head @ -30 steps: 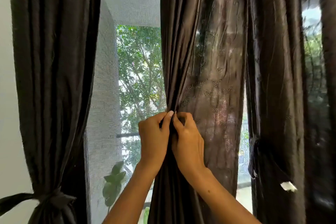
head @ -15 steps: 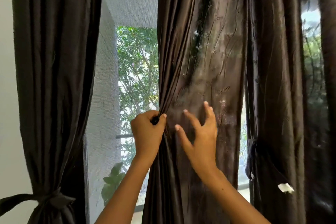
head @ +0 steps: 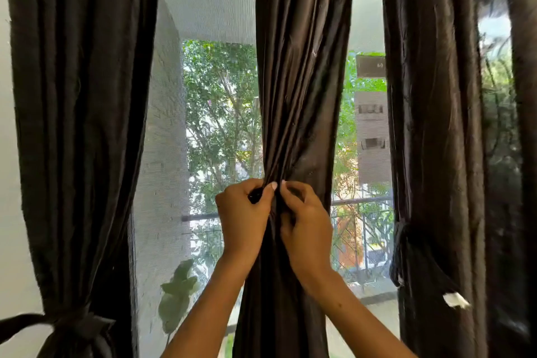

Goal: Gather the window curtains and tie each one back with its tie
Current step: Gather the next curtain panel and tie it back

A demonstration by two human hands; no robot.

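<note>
Three dark brown curtains hang at the window. The middle curtain [head: 302,102] is bunched into a narrow column at its waist. My left hand [head: 242,213] grips the gathered folds from the left, thumb on top. My right hand [head: 305,224] grips the same bunch from the right, fingers curled into the fabric. The two hands touch at the fingertips. The left curtain [head: 81,113] is bound low down by its tie [head: 72,325], whose tail sticks out leftward. The right curtain [head: 436,125] carries a dark tie [head: 406,250] at its left edge.
A mesh-screened window [head: 209,23] shows trees and a building outside. A white wall [head: 11,183] borders the left. A leafy plant [head: 178,296] stands behind the screen low down. A white tag [head: 454,299] hangs on the right curtain.
My right hand, spread flat on the middle curtain half a second ago, has swept its fabric leftward and now grips the bunch beside my left hand. More window shows right of the curtain.
</note>
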